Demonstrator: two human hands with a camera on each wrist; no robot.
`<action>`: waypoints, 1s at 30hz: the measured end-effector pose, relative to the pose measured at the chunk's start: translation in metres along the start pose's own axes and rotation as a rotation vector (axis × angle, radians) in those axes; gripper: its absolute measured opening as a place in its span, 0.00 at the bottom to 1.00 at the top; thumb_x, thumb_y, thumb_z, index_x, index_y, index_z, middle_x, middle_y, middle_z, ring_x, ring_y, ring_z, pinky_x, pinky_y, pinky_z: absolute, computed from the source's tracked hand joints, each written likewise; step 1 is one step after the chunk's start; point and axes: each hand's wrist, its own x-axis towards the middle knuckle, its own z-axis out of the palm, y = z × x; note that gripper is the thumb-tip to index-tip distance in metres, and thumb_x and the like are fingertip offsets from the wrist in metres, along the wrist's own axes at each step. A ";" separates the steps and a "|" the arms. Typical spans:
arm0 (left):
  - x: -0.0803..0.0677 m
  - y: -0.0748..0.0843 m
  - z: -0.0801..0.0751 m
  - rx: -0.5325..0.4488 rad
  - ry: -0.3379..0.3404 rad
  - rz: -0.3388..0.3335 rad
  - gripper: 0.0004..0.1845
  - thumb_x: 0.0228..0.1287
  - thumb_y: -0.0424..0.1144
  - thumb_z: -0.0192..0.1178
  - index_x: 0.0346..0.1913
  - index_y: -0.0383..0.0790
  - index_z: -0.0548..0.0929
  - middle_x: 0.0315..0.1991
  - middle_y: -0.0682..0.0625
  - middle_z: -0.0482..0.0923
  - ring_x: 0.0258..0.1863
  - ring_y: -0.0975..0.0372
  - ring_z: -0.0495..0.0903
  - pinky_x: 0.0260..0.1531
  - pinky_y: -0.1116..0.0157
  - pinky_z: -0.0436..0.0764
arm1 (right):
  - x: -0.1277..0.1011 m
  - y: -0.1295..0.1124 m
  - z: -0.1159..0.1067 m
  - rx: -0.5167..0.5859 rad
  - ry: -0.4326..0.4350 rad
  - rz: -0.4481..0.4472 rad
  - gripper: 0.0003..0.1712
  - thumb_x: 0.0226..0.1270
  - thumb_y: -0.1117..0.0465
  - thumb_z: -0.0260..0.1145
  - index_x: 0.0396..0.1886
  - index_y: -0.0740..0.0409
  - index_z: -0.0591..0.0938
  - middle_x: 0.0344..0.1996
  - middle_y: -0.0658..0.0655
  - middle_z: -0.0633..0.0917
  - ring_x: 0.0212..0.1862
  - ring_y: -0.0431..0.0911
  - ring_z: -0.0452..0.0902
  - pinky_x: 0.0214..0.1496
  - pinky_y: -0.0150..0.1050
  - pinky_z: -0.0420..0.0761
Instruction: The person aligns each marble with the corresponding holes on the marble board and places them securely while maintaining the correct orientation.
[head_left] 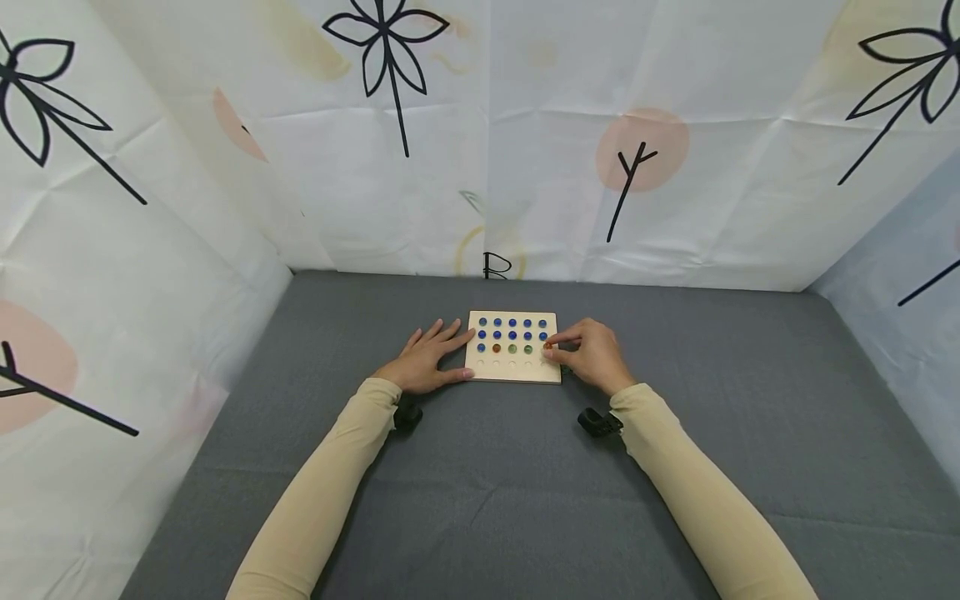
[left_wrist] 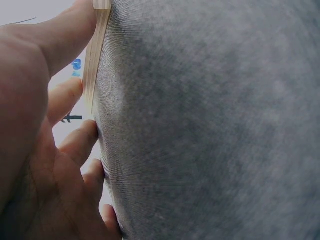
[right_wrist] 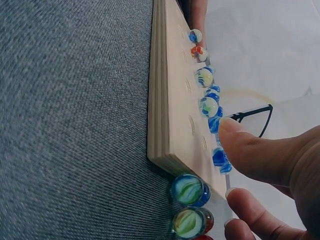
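item: wooden board [head_left: 513, 371], pale, square, with rows of shallow round sockets; lies flat on the grey worktop [head_left: 480, 500], at its middle and toward the far patterned backdrop [head_left: 480, 125].

contents: two far rows of the board filled with blue marbles [head_left: 512, 328]; third row holds a blue one at the left, then an orange marble [head_left: 497, 348], two greenish marbles [head_left: 520, 349] and one more at the right end; the row nearest the person shows bare sockets.

left hand [head_left: 426, 360]: rests flat on the worktop at the board's left edge, fingers [left_wrist: 65, 100] straight and spread, thumb along the near left corner and fingertips against the side; it grips nothing.

right hand [head_left: 588, 353]: at the board's right edge, fingers [right_wrist: 255, 155] curled, thumb and forefinger pinching a small orange-tinted marble [head_left: 548, 345] over the right end of the third row; whether that marble already sits in its socket cannot be told.

loose stock: in the right wrist view, two green-swirled marbles [right_wrist: 189, 206] lie on the worktop just beside the board's near right corner, touching each other, under the right hand.

other: both arms in cream sleeves [head_left: 322, 492]; a black wrist-worn camera mount [head_left: 598, 422] shows near the board, at the right wrist.
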 end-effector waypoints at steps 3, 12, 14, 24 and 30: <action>0.000 0.000 0.000 -0.002 0.000 -0.002 0.43 0.72 0.60 0.60 0.82 0.53 0.55 0.82 0.45 0.44 0.81 0.47 0.36 0.77 0.43 0.35 | 0.001 0.000 0.001 0.005 -0.008 0.006 0.10 0.62 0.60 0.78 0.42 0.58 0.93 0.40 0.61 0.82 0.42 0.55 0.76 0.43 0.51 0.76; 0.001 0.000 0.000 -0.001 -0.004 -0.008 0.43 0.72 0.60 0.60 0.82 0.54 0.54 0.82 0.46 0.43 0.81 0.49 0.36 0.77 0.44 0.35 | 0.003 0.002 0.005 0.012 -0.024 0.015 0.11 0.60 0.59 0.79 0.41 0.57 0.93 0.39 0.61 0.81 0.40 0.52 0.73 0.39 0.46 0.73; 0.001 -0.001 0.000 -0.003 -0.006 -0.009 0.43 0.72 0.60 0.59 0.82 0.54 0.54 0.82 0.47 0.43 0.81 0.49 0.36 0.77 0.44 0.34 | 0.004 0.003 0.006 0.017 -0.029 0.021 0.11 0.60 0.59 0.79 0.41 0.57 0.93 0.40 0.61 0.81 0.39 0.52 0.73 0.38 0.45 0.71; 0.001 -0.001 -0.001 -0.010 -0.008 -0.012 0.43 0.71 0.60 0.60 0.82 0.54 0.54 0.82 0.47 0.44 0.81 0.49 0.36 0.77 0.45 0.34 | 0.005 0.004 0.008 0.012 -0.020 0.024 0.11 0.60 0.59 0.79 0.41 0.57 0.93 0.40 0.60 0.82 0.37 0.51 0.71 0.35 0.42 0.68; 0.001 -0.001 0.000 -0.009 -0.009 -0.018 0.43 0.71 0.60 0.60 0.82 0.54 0.55 0.82 0.47 0.43 0.81 0.49 0.35 0.77 0.45 0.34 | 0.007 0.004 0.009 0.013 -0.017 0.027 0.10 0.60 0.58 0.79 0.40 0.56 0.93 0.37 0.58 0.85 0.30 0.49 0.68 0.30 0.40 0.63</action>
